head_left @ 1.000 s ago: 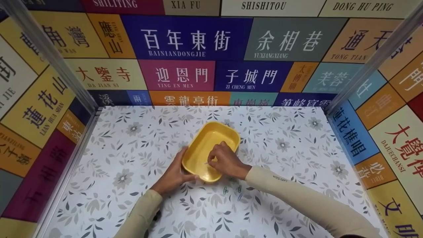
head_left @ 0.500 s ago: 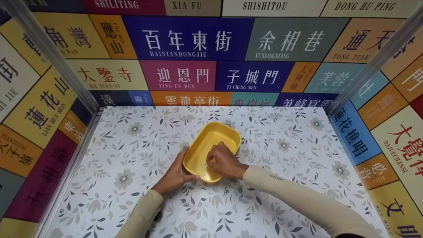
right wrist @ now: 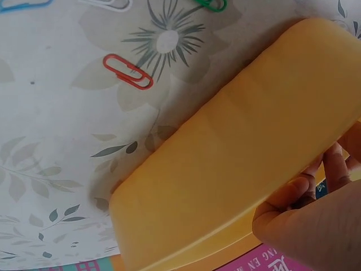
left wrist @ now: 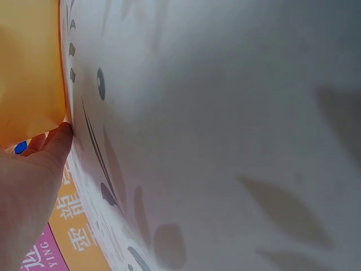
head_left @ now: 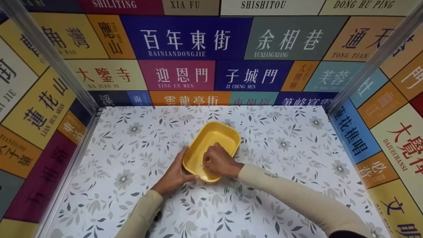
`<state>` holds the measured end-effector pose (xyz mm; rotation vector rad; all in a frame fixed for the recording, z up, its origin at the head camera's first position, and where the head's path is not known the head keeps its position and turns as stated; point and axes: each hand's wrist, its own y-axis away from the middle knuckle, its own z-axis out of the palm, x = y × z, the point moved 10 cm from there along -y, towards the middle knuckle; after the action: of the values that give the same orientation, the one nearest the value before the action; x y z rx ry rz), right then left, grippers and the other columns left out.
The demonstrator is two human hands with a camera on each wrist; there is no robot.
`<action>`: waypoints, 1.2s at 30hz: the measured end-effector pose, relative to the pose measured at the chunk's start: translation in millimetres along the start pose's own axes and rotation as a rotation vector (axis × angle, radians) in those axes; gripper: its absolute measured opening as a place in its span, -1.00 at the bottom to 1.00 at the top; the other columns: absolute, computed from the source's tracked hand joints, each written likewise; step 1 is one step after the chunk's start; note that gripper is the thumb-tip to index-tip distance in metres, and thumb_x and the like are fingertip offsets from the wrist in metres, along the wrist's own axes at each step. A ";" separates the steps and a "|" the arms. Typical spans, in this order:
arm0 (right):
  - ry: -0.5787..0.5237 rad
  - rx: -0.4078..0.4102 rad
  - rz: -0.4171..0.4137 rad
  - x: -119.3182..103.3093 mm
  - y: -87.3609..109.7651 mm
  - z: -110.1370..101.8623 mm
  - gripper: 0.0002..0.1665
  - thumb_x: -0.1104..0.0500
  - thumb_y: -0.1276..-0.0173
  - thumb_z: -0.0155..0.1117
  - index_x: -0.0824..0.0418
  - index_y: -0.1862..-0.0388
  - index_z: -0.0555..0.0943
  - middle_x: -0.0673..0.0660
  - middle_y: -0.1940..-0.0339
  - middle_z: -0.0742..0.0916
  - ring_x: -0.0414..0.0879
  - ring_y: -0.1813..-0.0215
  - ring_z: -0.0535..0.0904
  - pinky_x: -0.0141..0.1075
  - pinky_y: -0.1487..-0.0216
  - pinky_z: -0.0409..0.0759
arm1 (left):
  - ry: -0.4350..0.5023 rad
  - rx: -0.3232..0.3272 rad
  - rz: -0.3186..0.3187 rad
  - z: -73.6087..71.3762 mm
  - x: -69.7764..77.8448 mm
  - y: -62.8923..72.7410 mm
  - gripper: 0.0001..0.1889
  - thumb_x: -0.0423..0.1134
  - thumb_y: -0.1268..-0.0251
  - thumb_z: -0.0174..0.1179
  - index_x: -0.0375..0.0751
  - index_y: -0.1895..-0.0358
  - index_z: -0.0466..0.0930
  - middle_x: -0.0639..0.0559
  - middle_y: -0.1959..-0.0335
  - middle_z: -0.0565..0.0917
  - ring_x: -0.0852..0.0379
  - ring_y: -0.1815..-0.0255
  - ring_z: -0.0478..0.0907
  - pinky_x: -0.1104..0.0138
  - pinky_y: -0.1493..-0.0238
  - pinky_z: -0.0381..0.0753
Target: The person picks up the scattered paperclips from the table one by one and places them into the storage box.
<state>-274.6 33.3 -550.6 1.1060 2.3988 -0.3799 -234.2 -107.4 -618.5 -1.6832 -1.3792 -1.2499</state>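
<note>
A yellow plastic box [head_left: 224,132] stands slanted on the table. My left hand [head_left: 173,175] grips its left near corner, thumb at the near side and fingers along the left wall. In the left wrist view, a fingertip of the left hand [left wrist: 25,186] rests low by the box's wall [left wrist: 31,68]. My right hand [head_left: 219,162] is over the box's inside with its fingers curled together, pinching a small pale paper clip [head_left: 202,164], of which only a thin end shows. In the right wrist view, the box's side [right wrist: 237,141] hides the fingertips of the right hand [right wrist: 316,220].
Several paper clips lie on the flower-patterned table near the box, among them a red paper clip [right wrist: 128,72], a white paper clip [right wrist: 110,4] and a green paper clip [head_left: 226,190]. Panels covered with street names [head_left: 185,36] enclose the back and both sides.
My right hand has shifted slightly left within the box, with the small pale clip still at its fingertips. The left hand and the box hold their place.
</note>
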 end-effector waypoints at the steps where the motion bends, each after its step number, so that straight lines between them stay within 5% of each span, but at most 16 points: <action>1: 0.003 -0.004 0.007 0.8 -0.5 1.4 -0.82 0.34 -0.24 0.54 0.10 0.50 0.86 -0.02 0.45 0.74 -0.02 0.19 0.49 -0.10 -0.04 0.44 | 0.000 -0.001 0.005 -0.1 0.8 0.2 0.38 0.02 -0.10 0.69 -0.01 -0.86 -0.14 0.00 -0.87 -0.09 -0.02 -0.84 -0.12 -0.07 -0.79 -0.13; 36: 0.014 -0.089 0.059 -1.0 -7.4 21.9 -0.88 0.24 -0.27 0.60 0.08 0.47 0.88 -0.11 0.51 0.71 -0.05 0.18 0.48 -0.13 -0.04 0.44 | 0.024 0.005 0.005 -1.5 -0.2 1.5 0.39 0.08 -0.10 0.71 -0.03 -0.86 -0.12 0.00 -0.87 -0.07 -0.05 -0.84 -0.12 -0.09 -0.79 -0.15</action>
<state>-273.2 18.5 -568.3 1.1393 2.3652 -0.2439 -233.2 -109.1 -618.0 -1.6621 -1.3624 -1.2584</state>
